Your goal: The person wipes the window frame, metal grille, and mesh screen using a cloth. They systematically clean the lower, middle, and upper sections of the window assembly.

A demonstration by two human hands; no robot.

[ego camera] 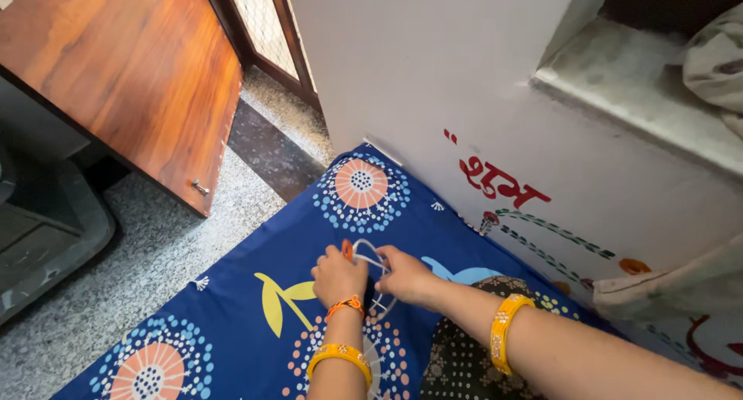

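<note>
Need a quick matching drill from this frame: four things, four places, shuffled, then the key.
1 left hand
2 right hand
3 wooden door
4 blue patterned mattress

a upper left, standing open
b on the floor against the white wall
c on the white wire loop's left, by its orange end
d on the loop's right side

Pairs: 1-c, 2-d, 3-a, 4-b

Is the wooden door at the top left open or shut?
Open. The wooden door stands swung away from the white wall, and the speckled floor and a dark threshold strip show through the gap.
</note>
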